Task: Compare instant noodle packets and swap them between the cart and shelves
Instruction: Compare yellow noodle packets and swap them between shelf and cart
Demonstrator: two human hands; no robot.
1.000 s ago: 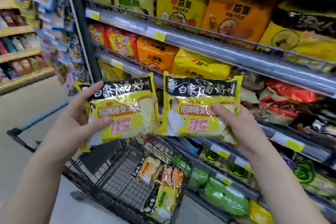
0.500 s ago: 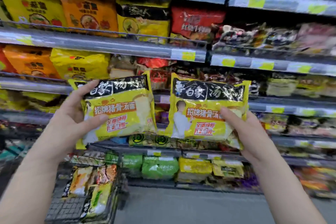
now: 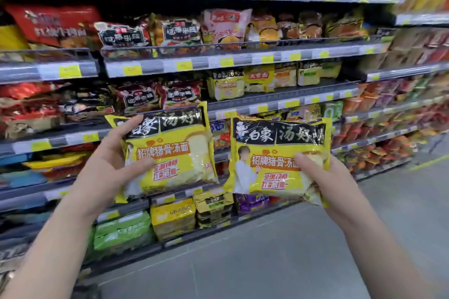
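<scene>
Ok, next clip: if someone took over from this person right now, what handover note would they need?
Left hand: grips a yellow plastic noodle packet with a black top band by its left edge, thumb on the front.
Right hand: grips a second packet of the same yellow-and-black design by its lower right corner.
Both are held side by side, apart, fronts to the camera, before grey metal shelves stocked with noodle packs. The cart is out of view.
Done: two packets in hand for comparing. Left, probably: pick one, shelve one, put the other in the cart.
</scene>
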